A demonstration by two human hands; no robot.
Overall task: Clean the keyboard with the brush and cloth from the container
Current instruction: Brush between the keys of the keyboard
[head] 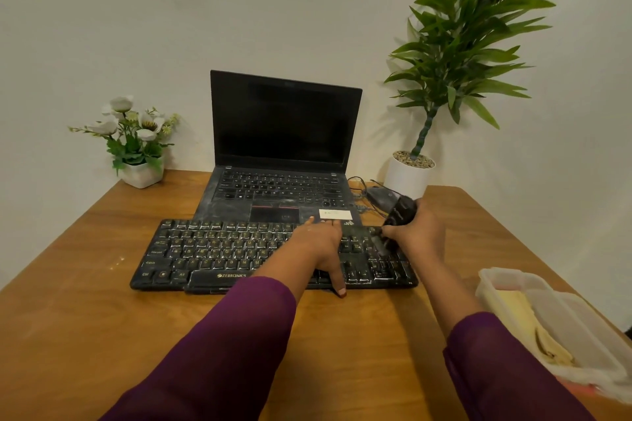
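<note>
A dusty black keyboard [212, 253] lies across the middle of the wooden table [102, 335]. My left hand [319, 249] rests flat on its right-centre keys, fingers spread, thumb hanging over the front edge. My right hand [415, 232] grips a black brush [398, 212] over the keyboard's right end, with the bristles down on the keys there. A clear plastic container [564, 314] stands at the right edge of the table and holds a yellow cloth [523, 318].
An open black laptop [284, 154], also dusty, stands just behind the keyboard. A mouse [378, 195] and its cable lie beside it. A white flower pot [142, 174] is at the back left, a tall potted plant [408, 176] at the back right.
</note>
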